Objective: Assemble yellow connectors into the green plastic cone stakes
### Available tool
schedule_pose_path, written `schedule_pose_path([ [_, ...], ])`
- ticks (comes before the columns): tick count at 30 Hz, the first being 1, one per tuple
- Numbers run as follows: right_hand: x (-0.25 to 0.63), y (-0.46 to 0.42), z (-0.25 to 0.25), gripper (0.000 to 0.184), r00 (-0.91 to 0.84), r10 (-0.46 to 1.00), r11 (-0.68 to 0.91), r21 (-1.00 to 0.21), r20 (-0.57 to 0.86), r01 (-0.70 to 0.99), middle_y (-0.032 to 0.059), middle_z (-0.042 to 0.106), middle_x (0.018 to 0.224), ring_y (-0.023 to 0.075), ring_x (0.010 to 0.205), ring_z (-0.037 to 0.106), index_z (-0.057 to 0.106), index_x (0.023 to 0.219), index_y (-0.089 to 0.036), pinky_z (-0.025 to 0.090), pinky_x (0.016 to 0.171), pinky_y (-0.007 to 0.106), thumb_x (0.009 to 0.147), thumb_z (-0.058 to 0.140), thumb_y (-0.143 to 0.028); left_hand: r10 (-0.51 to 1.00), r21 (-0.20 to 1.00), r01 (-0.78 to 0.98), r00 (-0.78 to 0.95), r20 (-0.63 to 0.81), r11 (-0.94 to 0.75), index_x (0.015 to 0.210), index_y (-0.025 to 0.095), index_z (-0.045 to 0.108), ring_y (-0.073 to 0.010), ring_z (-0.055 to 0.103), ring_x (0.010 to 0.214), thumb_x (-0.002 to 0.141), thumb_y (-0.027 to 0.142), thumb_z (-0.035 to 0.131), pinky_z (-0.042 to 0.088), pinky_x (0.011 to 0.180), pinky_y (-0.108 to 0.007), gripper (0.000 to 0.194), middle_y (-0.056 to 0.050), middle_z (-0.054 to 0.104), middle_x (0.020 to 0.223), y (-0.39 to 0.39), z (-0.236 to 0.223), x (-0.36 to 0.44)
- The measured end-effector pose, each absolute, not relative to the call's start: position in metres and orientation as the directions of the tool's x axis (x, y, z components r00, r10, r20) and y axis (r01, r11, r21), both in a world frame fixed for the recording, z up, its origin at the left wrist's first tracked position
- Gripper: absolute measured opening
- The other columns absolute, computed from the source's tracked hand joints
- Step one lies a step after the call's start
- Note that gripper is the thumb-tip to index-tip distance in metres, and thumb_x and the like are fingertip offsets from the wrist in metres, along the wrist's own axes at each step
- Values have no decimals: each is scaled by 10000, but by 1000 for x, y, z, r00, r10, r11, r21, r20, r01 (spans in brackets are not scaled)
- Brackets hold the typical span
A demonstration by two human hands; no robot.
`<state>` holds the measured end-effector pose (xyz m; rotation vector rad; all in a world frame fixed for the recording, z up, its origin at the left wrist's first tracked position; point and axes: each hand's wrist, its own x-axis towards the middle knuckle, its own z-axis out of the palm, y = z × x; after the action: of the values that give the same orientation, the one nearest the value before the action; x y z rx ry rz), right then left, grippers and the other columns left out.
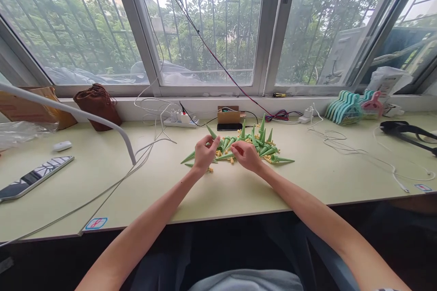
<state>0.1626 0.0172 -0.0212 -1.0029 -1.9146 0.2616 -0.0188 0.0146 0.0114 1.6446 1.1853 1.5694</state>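
Observation:
My left hand [205, 153] is closed around a green plastic cone [210, 131], whose pointed tip sticks up and away from me. Just right of it, my right hand [246, 155] is pinched near the left fingers; what lies between its fingertips is hidden or too small to name. Around and behind both hands spreads a pile of similar green cones [269, 150], some standing on their wide ends, others lying down. Small yellow pieces [232, 161] are scattered among them on the pale table [218, 195].
Behind the pile are a small open cardboard box [228, 114] and a dark phone [229, 127]. White cables [150, 145] cross the left side. A patterned phone [36, 177] and earbud case [62, 146] lie left. Hangers [343, 108] and a black strapped object [406, 134] are right.

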Motion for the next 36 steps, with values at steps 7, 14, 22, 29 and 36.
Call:
schedule_pose_path([
  [7, 157, 20, -22, 138, -285, 662, 640, -327, 693, 695, 68, 650, 837, 215, 869, 569, 657, 927, -162, 364, 910, 371, 903, 548, -244, 865, 888, 164, -205, 458, -431, 768, 177, 619, -85, 455, 475, 797, 522, 677, 330, 439, -222, 351, 15, 546, 645, 18, 11, -22],
  [14, 128, 16, -30, 187, -516, 623, 684, -89, 588, 724, 113, 632, 1044, 257, 1019, 496, 666, 1057, -187, 333, 946, 404, 923, 567, -272, 855, 873, 198, -196, 480, -445, 768, 184, 609, -85, 459, 484, 806, 507, 669, 342, 460, -221, 330, 26, 541, 642, 17, 9, -19],
  [22, 127, 13, -35, 232, -540, 690, 651, -87, 481, 754, 128, 594, 1133, 271, 1075, 474, 654, 1131, -208, 341, 946, 421, 963, 515, -289, 855, 856, 244, -148, 497, -456, 756, 182, 626, -83, 448, 492, 811, 507, 657, 324, 472, -223, 331, 31, 524, 639, 14, 6, -15],
  [29, 125, 13, -38, 231, -538, 713, 631, -78, 449, 772, 154, 579, 1163, 282, 1094, 465, 649, 1105, -182, 336, 971, 446, 974, 492, -289, 855, 842, 280, -116, 506, -461, 705, 185, 569, -73, 396, 474, 811, 505, 653, 301, 461, -226, 347, 40, 477, 631, 12, 6, -13],
  [36, 123, 11, -36, 216, -526, 729, 612, -73, 438, 787, 158, 599, 1068, 281, 1047, 483, 650, 1027, -146, 348, 975, 448, 969, 497, -287, 856, 832, 301, -87, 510, -465, 660, 188, 506, -66, 356, 470, 806, 509, 654, 281, 450, -224, 383, 50, 426, 618, 13, 2, -12],
])
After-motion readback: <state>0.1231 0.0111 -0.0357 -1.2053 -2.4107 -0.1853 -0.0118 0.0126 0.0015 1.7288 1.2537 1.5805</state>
